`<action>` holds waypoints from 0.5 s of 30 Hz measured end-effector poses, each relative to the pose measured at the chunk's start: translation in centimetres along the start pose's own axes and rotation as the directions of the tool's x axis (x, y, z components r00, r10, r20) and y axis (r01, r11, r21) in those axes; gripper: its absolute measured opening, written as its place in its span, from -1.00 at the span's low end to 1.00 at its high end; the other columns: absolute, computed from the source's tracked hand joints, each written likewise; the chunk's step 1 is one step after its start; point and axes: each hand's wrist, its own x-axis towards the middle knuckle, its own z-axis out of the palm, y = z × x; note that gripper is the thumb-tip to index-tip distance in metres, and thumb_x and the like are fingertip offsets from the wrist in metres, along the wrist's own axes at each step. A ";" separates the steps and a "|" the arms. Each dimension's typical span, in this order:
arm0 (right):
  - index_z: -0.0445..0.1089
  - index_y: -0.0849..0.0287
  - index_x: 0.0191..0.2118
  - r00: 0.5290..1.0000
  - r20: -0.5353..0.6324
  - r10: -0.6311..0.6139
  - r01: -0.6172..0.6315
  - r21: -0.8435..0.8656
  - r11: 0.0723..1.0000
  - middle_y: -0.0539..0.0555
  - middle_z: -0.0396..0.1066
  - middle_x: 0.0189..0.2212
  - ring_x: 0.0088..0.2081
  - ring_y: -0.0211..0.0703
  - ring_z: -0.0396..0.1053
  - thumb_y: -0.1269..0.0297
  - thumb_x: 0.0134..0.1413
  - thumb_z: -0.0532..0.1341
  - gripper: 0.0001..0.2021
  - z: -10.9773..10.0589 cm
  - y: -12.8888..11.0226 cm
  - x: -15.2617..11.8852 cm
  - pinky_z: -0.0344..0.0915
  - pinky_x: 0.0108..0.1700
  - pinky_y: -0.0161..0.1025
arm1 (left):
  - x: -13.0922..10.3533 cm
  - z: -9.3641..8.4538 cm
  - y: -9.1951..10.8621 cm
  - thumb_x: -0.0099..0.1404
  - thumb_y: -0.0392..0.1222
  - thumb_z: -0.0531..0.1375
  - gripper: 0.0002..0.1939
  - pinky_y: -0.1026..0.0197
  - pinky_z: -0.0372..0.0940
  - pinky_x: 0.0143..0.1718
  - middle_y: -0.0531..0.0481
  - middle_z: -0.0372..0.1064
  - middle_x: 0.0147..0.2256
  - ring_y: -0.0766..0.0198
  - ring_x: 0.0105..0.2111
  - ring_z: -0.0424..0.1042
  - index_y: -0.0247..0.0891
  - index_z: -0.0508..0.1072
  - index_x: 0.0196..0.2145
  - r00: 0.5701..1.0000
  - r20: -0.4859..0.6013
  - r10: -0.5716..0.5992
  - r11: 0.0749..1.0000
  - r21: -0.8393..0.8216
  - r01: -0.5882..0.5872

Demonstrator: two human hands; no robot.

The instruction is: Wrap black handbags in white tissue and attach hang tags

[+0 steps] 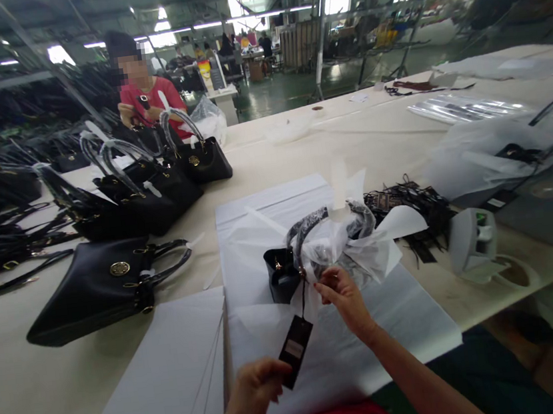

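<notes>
A black handbag (281,280) stands in front of me, partly wrapped in white tissue paper (368,256), its handles (304,227) covered in clear plastic. A black hang tag (296,349) dangles by a dark cord from the handle's base. My left hand (258,387) pinches the tag's lower left edge between thumb and fingers. Close to the cord and tissue, my right hand (342,296) has its thumb and fingertips pressed together; whatever lies between them is too small to make out. Under the bag lies a stack of white paper sheets (423,337).
Several black handbags (149,196) stand at left, and another (90,290) lies nearer. White sheets (161,382) lie beside the stack. At right are a pile of black tags (408,207), a white tape dispenser (473,246) and a plastic-wrapped bag (492,160). A person in red (156,94) works across the table.
</notes>
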 end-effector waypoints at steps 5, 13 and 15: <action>0.33 0.20 -0.59 0.975 0.195 0.103 -0.069 -0.171 0.983 -0.01 0.31 -0.62 -0.55 -0.31 0.25 -0.04 -0.03 0.18 -0.62 -0.2 -0.4 -2.3 0.23 -0.44 -0.31 | -0.4 4.1 -2.9 -0.13 -0.23 0.12 -0.75 0.31 0.07 -0.59 0.10 0.20 -0.71 0.39 -0.68 0.15 -0.29 0.56 -0.49 0.973 0.218 -0.081 0.997 0.003 0.082; 0.33 0.15 -0.54 0.986 0.167 -0.008 0.095 -0.522 0.848 -0.03 0.31 -0.63 -0.53 -0.25 0.24 0.19 0.02 0.13 -0.79 -3.2 0.1 -1.6 0.18 -0.43 -0.28 | 1.1 5.3 1.6 0.15 -0.23 0.13 -0.77 0.32 0.26 -0.45 -0.08 0.45 -0.33 0.28 -0.45 0.40 -0.18 0.55 -0.27 0.813 0.368 0.452 0.755 0.327 -0.568; 0.37 0.14 -0.47 0.976 0.150 -0.161 0.220 -0.655 0.723 0.00 0.36 -0.55 -0.47 -0.20 0.30 0.24 0.05 0.12 -0.84 -4.1 0.4 -1.1 0.22 -0.36 -0.25 | 1.9 4.0 3.0 0.21 -0.18 0.11 -0.78 0.28 0.34 -0.35 -0.13 0.43 -0.25 0.23 -0.37 0.43 -0.20 0.50 -0.22 0.738 0.113 0.665 0.618 0.471 -0.629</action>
